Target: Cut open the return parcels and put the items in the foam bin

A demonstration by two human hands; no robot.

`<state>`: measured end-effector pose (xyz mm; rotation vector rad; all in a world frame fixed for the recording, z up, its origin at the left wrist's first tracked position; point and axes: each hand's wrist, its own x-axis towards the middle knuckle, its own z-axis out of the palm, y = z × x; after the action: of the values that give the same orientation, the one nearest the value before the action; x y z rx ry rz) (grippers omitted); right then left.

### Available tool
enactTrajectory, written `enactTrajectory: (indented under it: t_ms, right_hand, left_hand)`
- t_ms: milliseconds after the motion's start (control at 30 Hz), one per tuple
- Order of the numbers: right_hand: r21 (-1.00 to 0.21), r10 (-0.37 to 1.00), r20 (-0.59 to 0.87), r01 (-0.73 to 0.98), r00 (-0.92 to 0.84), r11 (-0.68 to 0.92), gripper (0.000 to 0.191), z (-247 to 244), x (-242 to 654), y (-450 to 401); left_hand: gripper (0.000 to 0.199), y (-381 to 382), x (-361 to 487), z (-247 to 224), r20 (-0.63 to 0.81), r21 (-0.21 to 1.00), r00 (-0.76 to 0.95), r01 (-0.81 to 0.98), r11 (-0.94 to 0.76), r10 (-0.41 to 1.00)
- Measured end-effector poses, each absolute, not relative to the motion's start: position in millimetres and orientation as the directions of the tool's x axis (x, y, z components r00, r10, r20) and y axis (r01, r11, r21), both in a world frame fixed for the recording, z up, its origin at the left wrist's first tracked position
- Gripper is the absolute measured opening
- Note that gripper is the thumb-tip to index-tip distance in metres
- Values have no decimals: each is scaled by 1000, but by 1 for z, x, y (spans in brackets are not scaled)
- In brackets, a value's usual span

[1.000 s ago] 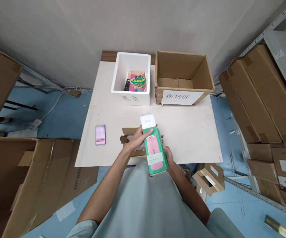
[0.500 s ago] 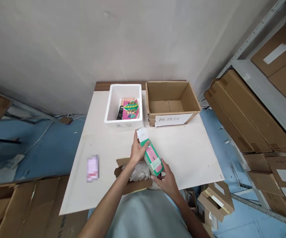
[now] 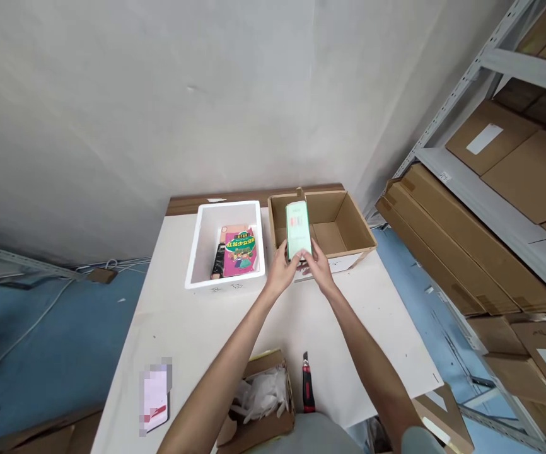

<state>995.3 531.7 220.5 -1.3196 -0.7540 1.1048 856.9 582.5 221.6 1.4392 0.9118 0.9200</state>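
Both hands grip a slim green-and-white product box (image 3: 298,228) near its lower end, holding it upright over the front left part of the cardboard box (image 3: 355,224). My left hand (image 3: 281,270) is closed on its left side, my right hand (image 3: 319,266) on its right. Left of them stands a white foam box (image 3: 191,255) with a pink book (image 3: 241,260) and a black item in it. Close to my body lies an opened small carton (image 3: 258,435) with crumpled white wrapping (image 3: 263,391). A red-and-black utility knife (image 3: 307,388) lies beside it, its blade end pointing away.
A phone with a blurred screen (image 3: 155,396) rests on the white table (image 3: 197,334) at the left. Grey shelving (image 3: 447,167) with cardboard cartons stands along the right side. More cartons (image 3: 443,416) sit on the floor at the lower right.
Both hands have carried the green product box forward, from above the small carton to over the cardboard box, and turned it to another face. The utility knife now shows. The view has shifted.
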Motion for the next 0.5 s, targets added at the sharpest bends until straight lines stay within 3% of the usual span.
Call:
enactTrajectory:
  t_ms: [133, 233, 333, 500]
  right_hand:
    - [-969, 913, -241, -140, 330, -205, 58, 215, 1002, 610]
    - [-955, 923, -249, 84, 294, -284, 47, 204, 997, 634]
    - [-897, 934, -244, 305, 262, -320, 44, 197, 996, 638]
    - [-818, 952, -186, 499, 242, -286, 28, 202, 1008, 616]
  left_hand:
    - [68, 619, 859, 215, 3, 999, 364, 48, -21, 931]
    - [63, 624, 848, 207, -57, 998, 380, 60, 37, 923]
    - [59, 607, 828, 199, -80, 995, 356, 87, 52, 931]
    - [61, 541, 758, 181, -58, 990, 241, 142, 24, 969]
